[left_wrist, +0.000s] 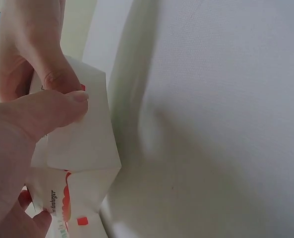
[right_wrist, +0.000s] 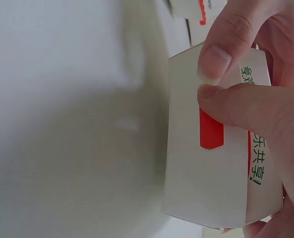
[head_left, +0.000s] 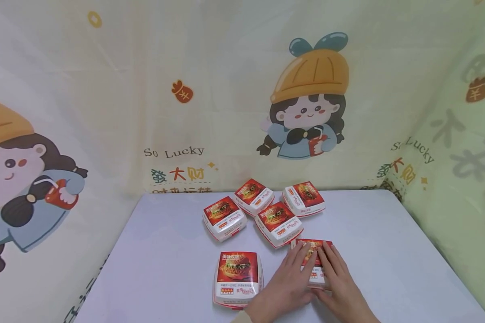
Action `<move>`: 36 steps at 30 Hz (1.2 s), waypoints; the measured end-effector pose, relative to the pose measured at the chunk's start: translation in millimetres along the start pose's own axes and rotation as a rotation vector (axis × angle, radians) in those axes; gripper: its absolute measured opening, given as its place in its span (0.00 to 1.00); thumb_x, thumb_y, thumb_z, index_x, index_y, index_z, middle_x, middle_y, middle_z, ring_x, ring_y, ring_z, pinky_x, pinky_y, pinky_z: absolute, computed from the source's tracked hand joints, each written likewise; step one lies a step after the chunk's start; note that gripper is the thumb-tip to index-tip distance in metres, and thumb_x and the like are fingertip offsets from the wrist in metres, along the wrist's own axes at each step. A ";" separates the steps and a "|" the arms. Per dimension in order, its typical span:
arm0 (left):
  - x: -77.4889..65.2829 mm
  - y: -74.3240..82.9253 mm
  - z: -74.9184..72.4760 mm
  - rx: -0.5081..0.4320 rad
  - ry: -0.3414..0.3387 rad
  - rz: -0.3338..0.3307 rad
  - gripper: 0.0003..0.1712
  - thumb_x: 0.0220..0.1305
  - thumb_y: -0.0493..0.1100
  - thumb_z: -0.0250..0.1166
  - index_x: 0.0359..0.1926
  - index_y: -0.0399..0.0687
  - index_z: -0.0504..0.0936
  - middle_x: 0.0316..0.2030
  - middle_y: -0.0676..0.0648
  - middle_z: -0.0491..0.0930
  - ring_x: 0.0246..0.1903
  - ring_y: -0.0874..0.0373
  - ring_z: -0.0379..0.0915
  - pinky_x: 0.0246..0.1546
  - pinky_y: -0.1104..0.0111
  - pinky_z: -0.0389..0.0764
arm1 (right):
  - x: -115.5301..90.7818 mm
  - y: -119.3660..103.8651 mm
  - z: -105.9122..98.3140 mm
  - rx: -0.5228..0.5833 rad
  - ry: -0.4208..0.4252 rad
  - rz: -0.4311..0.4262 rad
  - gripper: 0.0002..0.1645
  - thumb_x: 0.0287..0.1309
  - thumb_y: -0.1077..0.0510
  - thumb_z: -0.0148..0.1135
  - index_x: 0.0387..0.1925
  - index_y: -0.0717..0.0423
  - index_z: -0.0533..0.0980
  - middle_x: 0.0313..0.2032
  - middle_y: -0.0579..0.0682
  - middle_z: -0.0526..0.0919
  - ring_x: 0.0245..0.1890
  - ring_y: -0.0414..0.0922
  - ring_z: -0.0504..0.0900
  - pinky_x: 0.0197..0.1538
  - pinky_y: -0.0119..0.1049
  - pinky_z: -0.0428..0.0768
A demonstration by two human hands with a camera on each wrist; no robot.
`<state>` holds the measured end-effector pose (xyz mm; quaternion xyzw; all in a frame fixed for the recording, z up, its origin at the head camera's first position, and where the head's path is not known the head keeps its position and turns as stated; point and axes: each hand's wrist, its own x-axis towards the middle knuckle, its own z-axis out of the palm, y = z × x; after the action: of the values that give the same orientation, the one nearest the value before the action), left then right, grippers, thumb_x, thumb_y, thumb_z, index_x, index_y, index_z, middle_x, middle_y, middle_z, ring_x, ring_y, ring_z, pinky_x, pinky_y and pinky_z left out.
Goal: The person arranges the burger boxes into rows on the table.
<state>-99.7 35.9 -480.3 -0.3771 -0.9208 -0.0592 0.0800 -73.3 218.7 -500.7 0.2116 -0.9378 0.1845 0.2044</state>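
A white and red burger box (head_left: pixel 313 275) with a burger picture on its lid lies near the front of the table. My left hand (head_left: pixel 284 287) and right hand (head_left: pixel 343 287) hold it from both sides, fingers over the lid. On the box's front wall (right_wrist: pixel 201 183), both thumbs press close together near the red tab (right_wrist: pixel 211 134). In the left wrist view, the left hand (left_wrist: pixel 18 129) grips a corner end of the box (left_wrist: pixel 92 144). The hands cover much of its lid. Just left of the hands sits another burger box (head_left: pixel 237 273), apart from them.
Behind the hands, several more closed burger boxes stand clustered: one box (head_left: pixel 224 217) at left, one (head_left: pixel 278 222) in the middle, one (head_left: pixel 253 196) at the back and one (head_left: pixel 304 198) at right. A printed curtain (head_left: pixel 226 89) surrounds the white table (head_left: pixel 157 264).
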 end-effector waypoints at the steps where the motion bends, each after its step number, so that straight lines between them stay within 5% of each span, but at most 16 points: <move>1: -0.9 -0.5 -0.3 0.000 0.003 -0.001 0.54 0.56 0.64 0.69 0.76 0.49 0.57 0.76 0.45 0.52 0.77 0.50 0.45 0.75 0.63 0.59 | 0.1 -0.6 -0.4 0.000 0.000 -0.005 0.69 0.28 0.52 0.86 0.72 0.67 0.59 0.72 0.65 0.61 0.77 0.53 0.46 0.72 0.15 0.31; 12: -9.3 -8.7 -5.5 -0.084 -0.033 -0.037 0.55 0.57 0.62 0.70 0.77 0.49 0.53 0.78 0.46 0.48 0.78 0.50 0.42 0.75 0.63 0.60 | 2.3 -12.2 -3.4 0.007 -0.065 0.037 0.68 0.30 0.48 0.86 0.73 0.62 0.59 0.73 0.62 0.60 0.75 0.55 0.50 0.68 0.10 0.32; 17: -12.8 -12.9 -2.7 -0.053 0.032 -0.002 0.55 0.57 0.62 0.70 0.76 0.46 0.55 0.76 0.43 0.52 0.77 0.48 0.46 0.75 0.62 0.60 | 3.6 -15.8 -4.5 0.003 -0.086 0.054 0.66 0.34 0.43 0.83 0.73 0.61 0.60 0.73 0.60 0.60 0.75 0.54 0.50 0.72 0.14 0.37; 19: -13.8 -14.0 -2.8 -0.040 0.045 0.006 0.55 0.57 0.61 0.70 0.76 0.45 0.55 0.76 0.42 0.53 0.77 0.47 0.48 0.75 0.62 0.60 | 4.1 -17.1 -5.8 0.005 -0.116 0.076 0.64 0.39 0.36 0.77 0.73 0.60 0.60 0.74 0.59 0.59 0.75 0.55 0.50 0.70 0.13 0.37; 22: -15.0 -15.2 -4.9 -0.036 0.031 0.003 0.55 0.58 0.61 0.70 0.77 0.45 0.54 0.76 0.43 0.52 0.77 0.47 0.48 0.75 0.63 0.60 | 5.2 -18.5 -7.3 0.016 -0.154 0.099 0.62 0.44 0.25 0.55 0.73 0.59 0.60 0.75 0.58 0.58 0.75 0.55 0.50 0.69 0.12 0.37; 26: -17.3 -16.6 -6.8 -0.033 0.004 -0.007 0.55 0.59 0.63 0.69 0.77 0.46 0.53 0.77 0.44 0.51 0.77 0.48 0.45 0.75 0.63 0.60 | 6.2 -16.8 -5.4 0.028 -0.092 0.025 0.61 0.49 0.23 0.41 0.73 0.61 0.60 0.73 0.61 0.59 0.75 0.55 0.50 0.67 0.09 0.32; 32: -20.8 -18.7 -7.6 -0.012 -0.003 -0.015 0.55 0.60 0.65 0.67 0.77 0.46 0.53 0.77 0.44 0.50 0.78 0.48 0.43 0.75 0.63 0.60 | 9.4 -16.3 -3.4 0.023 -0.029 -0.068 0.64 0.37 0.43 0.82 0.72 0.64 0.61 0.72 0.63 0.61 0.75 0.55 0.51 0.71 0.12 0.36; 36: -23.0 -20.2 -8.9 -0.019 -0.010 -0.023 0.55 0.60 0.66 0.65 0.77 0.47 0.52 0.77 0.45 0.51 0.78 0.49 0.43 0.74 0.63 0.61 | 9.7 -17.0 -2.2 0.051 -0.028 -0.073 0.60 0.49 0.30 0.66 0.72 0.63 0.60 0.72 0.63 0.61 0.74 0.55 0.52 0.70 0.11 0.37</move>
<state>-96.9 4.4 -477.0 -0.3674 -0.9249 -0.0668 0.0712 -72.6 202.2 -489.9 0.2532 -0.9272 0.1980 0.1923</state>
